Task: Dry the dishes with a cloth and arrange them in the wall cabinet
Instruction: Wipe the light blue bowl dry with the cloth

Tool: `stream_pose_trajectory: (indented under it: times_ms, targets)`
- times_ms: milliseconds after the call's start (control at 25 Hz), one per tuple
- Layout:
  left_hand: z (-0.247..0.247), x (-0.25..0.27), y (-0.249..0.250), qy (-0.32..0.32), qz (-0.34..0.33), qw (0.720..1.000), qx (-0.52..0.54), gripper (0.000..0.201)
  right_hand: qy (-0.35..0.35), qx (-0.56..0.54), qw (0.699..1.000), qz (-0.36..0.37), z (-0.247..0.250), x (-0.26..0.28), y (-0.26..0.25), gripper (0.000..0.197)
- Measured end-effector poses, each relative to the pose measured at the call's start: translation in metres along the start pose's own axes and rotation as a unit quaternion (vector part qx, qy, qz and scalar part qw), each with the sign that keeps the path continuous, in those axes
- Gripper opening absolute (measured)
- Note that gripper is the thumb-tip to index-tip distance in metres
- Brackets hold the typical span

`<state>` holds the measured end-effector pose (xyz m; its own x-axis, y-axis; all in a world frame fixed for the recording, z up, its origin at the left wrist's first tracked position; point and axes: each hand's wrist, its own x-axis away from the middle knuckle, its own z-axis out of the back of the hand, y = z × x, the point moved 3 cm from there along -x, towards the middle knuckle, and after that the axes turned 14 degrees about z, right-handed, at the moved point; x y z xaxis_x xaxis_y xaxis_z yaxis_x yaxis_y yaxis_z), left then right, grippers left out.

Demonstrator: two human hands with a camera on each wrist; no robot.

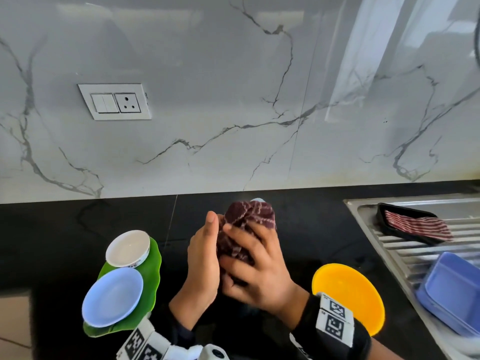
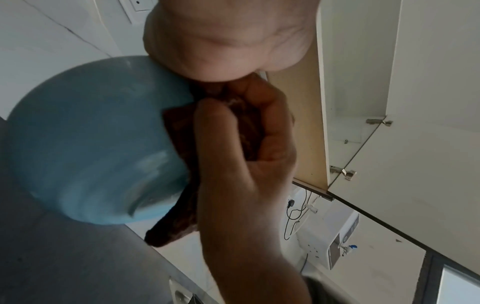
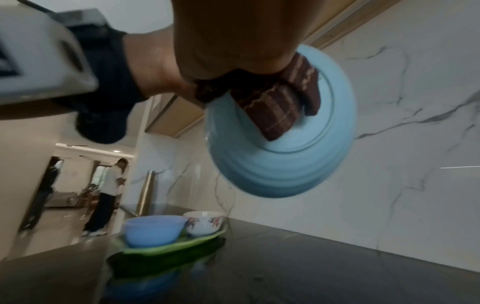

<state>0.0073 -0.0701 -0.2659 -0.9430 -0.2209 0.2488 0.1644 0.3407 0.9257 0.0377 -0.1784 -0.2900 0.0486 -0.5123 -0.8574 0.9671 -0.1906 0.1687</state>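
Over the black counter both hands work on a light-blue bowl (image 2: 91, 154), mostly hidden in the head view by a maroon checked cloth (image 1: 249, 216). My left hand (image 1: 205, 255) holds the bowl from the left with the thumb upright; its fingers are hidden behind the cloth. My right hand (image 1: 259, 266) grips the bunched cloth and presses it onto the bowl. The right wrist view shows the bowl's (image 3: 285, 164) underside with the cloth (image 3: 280, 107) draped over it. In the left wrist view the right hand's fingers (image 2: 233, 144) curl round the cloth at the rim.
A green leaf-shaped plate (image 1: 153, 258) at the left carries a white bowl (image 1: 128, 246) and a pale blue dish (image 1: 113, 297). An orange plate (image 1: 348, 289) lies right of my hands. The steel drainboard (image 1: 405, 253) holds a black tray (image 1: 389, 211) and a blue container (image 1: 454, 289). The wall cabinet (image 2: 363, 102) overhead is open.
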Motion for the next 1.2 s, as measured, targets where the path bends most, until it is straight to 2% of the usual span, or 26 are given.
stream_pose_trajectory:
  times_ms: [40, 80, 120, 160, 200, 240, 280, 320, 360, 400, 480, 560, 600, 640, 680, 720, 800, 880, 960, 1000, 1040, 1080, 1120, 1160, 1200]
  targets:
    - [-0.002, 0.000, 0.002, 0.022, -0.046, 0.998, -0.032, 0.069, 0.019, -0.009, 0.999, -0.029, 0.003, -0.002, 0.005, 0.024]
    - [0.000, -0.002, 0.001, 0.045, -0.098, 0.991, -0.076, 0.072, 0.061, -0.068, 0.992, -0.089, 0.008, -0.010, 0.013, 0.021]
    - [-0.002, 0.001, 0.005, 0.060, -0.151, 0.979, -0.125, 0.069, 0.133, -0.110, 0.971, -0.165, 0.011, -0.016, 0.025, 0.019]
    - [-0.003, 0.002, 0.008, 0.090, -0.184, 0.964, -0.170, 0.061, 0.193, -0.139, 0.938, -0.253, 0.014, -0.020, 0.037, 0.018]
    - [-0.005, 0.003, 0.012, 0.100, -0.202, 0.954, -0.198, 0.052, 0.252, -0.202, 0.875, -0.360, 0.019, -0.023, 0.050, 0.017]
    - [-0.007, 0.006, 0.017, 0.104, -0.229, 0.942, -0.222, 0.046, 0.295, -0.291, 0.778, -0.471, 0.022, -0.027, 0.059, 0.017]
    - [-0.011, 0.009, 0.021, 0.089, -0.255, 0.933, -0.239, 0.042, 0.313, -0.385, 0.647, -0.579, 0.020, -0.023, 0.065, 0.020]
    - [-0.016, 0.014, 0.024, 0.064, -0.279, 0.925, -0.249, 0.041, 0.283, -0.446, 0.531, -0.663, 0.019, -0.017, 0.062, 0.030]
    - [-0.020, 0.016, 0.023, 0.030, -0.298, 0.922, -0.246, 0.040, 0.268, -0.478, 0.452, -0.704, 0.021, -0.009, 0.054, 0.035]
    - [-0.025, 0.016, 0.022, -0.010, -0.310, 0.920, -0.239, 0.040, 0.278, -0.493, 0.413, -0.714, 0.021, 0.003, 0.047, 0.033]
    - [-0.035, 0.009, 0.017, -0.047, -0.344, 0.897, -0.274, 0.037, 0.312, -0.508, 0.377, -0.709, 0.017, 0.014, 0.025, 0.029]
    - [-0.042, 0.000, 0.015, -0.011, -0.403, 0.837, -0.369, 0.028, 0.332, -0.526, 0.342, -0.704, 0.008, 0.016, 0.017, 0.031]
    - [-0.043, -0.008, 0.014, 0.019, -0.425, 0.801, -0.420, 0.023, 0.348, -0.552, 0.310, -0.691, 0.004, 0.011, 0.021, 0.033]
    - [-0.038, -0.015, 0.013, 0.047, -0.436, 0.769, -0.466, 0.018, 0.371, -0.583, 0.259, -0.675, 0.000, 0.001, 0.022, 0.035]
    - [-0.037, -0.022, 0.013, 0.071, -0.438, 0.745, -0.498, 0.013, 0.380, -0.600, 0.234, -0.664, -0.002, -0.002, 0.026, 0.036]
    - [-0.035, -0.026, 0.011, 0.085, -0.437, 0.729, -0.520, 0.011, 0.375, -0.611, 0.222, -0.661, -0.004, -0.003, 0.028, 0.037]
    - [-0.029, -0.023, 0.006, 0.095, -0.448, 0.705, -0.541, 0.012, 0.339, -0.613, 0.236, -0.673, 0.002, -0.004, 0.033, 0.038]
    - [-0.027, -0.008, 0.005, 0.090, -0.476, 0.694, -0.532, 0.016, 0.329, -0.594, 0.254, -0.689, 0.011, 0.002, 0.043, 0.039]
    - [-0.029, 0.011, 0.004, 0.081, -0.495, 0.710, -0.494, 0.025, 0.363, -0.566, 0.301, -0.676, 0.021, 0.015, 0.056, 0.036]
    - [-0.032, 0.017, 0.004, 0.075, -0.496, 0.724, -0.474, 0.030, 0.385, -0.558, 0.337, -0.653, 0.026, 0.022, 0.059, 0.029]
    - [-0.035, 0.020, 0.003, 0.074, -0.495, 0.733, -0.460, 0.032, 0.391, -0.604, 0.328, -0.613, 0.024, 0.023, 0.059, 0.032]
    - [-0.039, 0.019, 0.002, 0.081, -0.491, 0.737, -0.458, 0.031, 0.385, -0.611, 0.348, -0.597, 0.025, 0.025, 0.055, 0.052]
    - [-0.041, 0.015, 0.002, 0.096, -0.484, 0.735, -0.465, 0.028, 0.395, -0.622, 0.316, -0.598, 0.022, 0.022, 0.044, 0.061]
    - [-0.041, 0.007, 0.002, 0.111, -0.472, 0.732, -0.479, 0.024, 0.398, -0.631, 0.289, -0.600, 0.014, 0.023, 0.042, 0.050]
    - [-0.038, -0.003, 0.002, 0.123, -0.460, 0.728, -0.494, 0.020, 0.376, -0.630, 0.292, -0.614, 0.007, 0.019, 0.038, 0.039]
